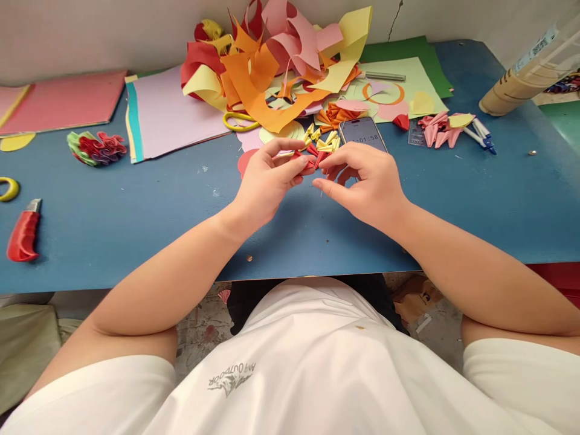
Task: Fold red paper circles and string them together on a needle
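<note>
My left hand [265,181] and my right hand [367,181] meet over the middle of the blue table [136,223]. Both pinch small folded red paper pieces [315,160] between thumb and fingers. Just behind them lie small folded yellow paper pieces [324,140] and a phone [362,133] showing a timer. A red paper circle [244,162] peeks out beyond my left hand.
A heap of cut orange, pink, yellow and red paper scraps [281,66] with yellow-handled scissors [238,122] sits at the back. Paper sheets [172,112] lie at left, a paper flower [97,148], a red cutter [22,232], pink folded pieces [437,130], pens [483,133], a bottle [521,78].
</note>
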